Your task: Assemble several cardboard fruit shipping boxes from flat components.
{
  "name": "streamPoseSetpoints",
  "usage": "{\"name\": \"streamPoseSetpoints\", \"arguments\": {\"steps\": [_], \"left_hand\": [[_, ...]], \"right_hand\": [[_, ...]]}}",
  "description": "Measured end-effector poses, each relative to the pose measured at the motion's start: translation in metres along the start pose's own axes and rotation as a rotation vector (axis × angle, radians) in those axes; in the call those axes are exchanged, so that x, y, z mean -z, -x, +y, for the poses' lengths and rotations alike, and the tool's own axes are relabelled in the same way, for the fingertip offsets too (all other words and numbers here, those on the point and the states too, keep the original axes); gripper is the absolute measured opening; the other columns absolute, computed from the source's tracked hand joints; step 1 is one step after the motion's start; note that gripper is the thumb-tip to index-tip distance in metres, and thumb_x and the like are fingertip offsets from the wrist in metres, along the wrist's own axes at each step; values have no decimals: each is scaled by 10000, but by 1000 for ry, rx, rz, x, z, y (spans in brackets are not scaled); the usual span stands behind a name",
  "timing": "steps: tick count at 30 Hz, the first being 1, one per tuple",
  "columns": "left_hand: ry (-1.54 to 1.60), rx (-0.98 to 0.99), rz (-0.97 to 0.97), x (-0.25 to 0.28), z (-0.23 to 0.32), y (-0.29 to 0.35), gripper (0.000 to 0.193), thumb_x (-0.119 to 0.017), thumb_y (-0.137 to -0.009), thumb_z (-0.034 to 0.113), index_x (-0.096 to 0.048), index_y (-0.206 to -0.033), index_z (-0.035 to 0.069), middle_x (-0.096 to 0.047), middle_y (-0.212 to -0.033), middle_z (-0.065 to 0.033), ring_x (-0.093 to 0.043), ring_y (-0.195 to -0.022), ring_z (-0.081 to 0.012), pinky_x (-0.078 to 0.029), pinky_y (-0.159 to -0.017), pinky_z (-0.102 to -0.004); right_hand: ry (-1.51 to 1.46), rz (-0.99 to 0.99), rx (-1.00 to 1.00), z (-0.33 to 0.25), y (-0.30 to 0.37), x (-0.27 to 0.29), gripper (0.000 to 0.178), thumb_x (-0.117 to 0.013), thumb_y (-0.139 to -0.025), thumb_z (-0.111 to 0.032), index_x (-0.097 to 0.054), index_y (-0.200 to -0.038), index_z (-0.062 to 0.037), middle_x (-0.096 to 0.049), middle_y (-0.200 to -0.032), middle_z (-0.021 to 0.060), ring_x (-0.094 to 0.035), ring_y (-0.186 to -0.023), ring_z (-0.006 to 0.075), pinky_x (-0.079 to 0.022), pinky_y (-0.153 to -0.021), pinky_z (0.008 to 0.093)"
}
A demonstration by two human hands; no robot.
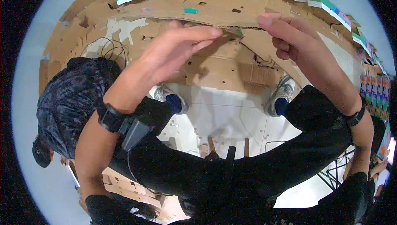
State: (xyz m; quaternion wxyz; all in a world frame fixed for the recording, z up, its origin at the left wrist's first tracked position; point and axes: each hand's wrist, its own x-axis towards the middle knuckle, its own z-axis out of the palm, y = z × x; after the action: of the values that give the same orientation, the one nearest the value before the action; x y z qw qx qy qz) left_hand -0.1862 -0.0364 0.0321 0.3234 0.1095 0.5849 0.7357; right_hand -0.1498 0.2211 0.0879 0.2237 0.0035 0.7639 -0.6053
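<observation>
Overhead, both hands steady a flattened cardboard sheet (206, 8) by its near edge: left hand (173, 51) flat beneath, fingers pressed together; right hand (289, 35) apparently pinching it, thumb on top, other fingers curled below.

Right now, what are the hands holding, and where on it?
Both hands, left and right, touch the near edge of a flattened cardboard sheet; whether they grip it cannot be told.

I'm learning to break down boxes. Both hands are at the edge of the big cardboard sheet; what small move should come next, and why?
Probably close the left hand on the cardboard sheet. Its fingers lie flat and open under the edge, while the right hand already curls over it, so only one side looks gripped.
</observation>
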Motion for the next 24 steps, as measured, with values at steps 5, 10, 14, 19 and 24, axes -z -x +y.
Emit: {"name": "streamPoseSetpoints", "arguments": {"steps": [5,10,14,19,24], "left_hand": [[585,75,119,2,8,4,262,-636,-929,166,-616,-1140,12,-675,-1115,-82,-634,-1065,-205,-494,-966,-324],[198,49,389,-5,26,-8,243,-649,-912,134,-629,-1116,4,-680,-1096,-76,-636,-1047,-167,-513,-930,-316],[121,-52,286,-6,38,-3,202,-659,-897,93,-659,-1076,0,-686,-1101,-87,-654,-1031,-161,-530,-897,-303],[99,-132,146,13,64,17,347,-631,-926,89,-596,-1231,-71,-680,-1165,-152,-683,-1028,-204,-539,-918,-319],[301,-204,139,61,85,41,399,-565,-954,87,-525,-1331,-37,-608,-1299,-193,-619,-1177,-285,-507,-1032,-408]], "right_hand": [[219,26,179,22,5,-13,608,-732,-837,-519,-628,-1202,-44,-650,-945,54,-601,-852,158,-485,-721,291],[352,-56,258,27,12,-21,572,-715,-876,-490,-562,-1225,-62,-679,-988,105,-635,-853,173,-501,-714,302],[248,-193,144,23,-5,26,474,-600,-962,-445,-580,-1221,-48,-658,-987,77,-618,-843,128,-502,-723,278],[360,176,88,66,-49,107,526,-477,-997,-497,-639,-1202,-40,-677,-997,68,-642,-900,152,-524,-788,306],[202,385,-87,138,-90,147,587,-541,-952,-528,-568,-1331,-81,-675,-983,72,-636,-892,187,-517,-817,310]]}}
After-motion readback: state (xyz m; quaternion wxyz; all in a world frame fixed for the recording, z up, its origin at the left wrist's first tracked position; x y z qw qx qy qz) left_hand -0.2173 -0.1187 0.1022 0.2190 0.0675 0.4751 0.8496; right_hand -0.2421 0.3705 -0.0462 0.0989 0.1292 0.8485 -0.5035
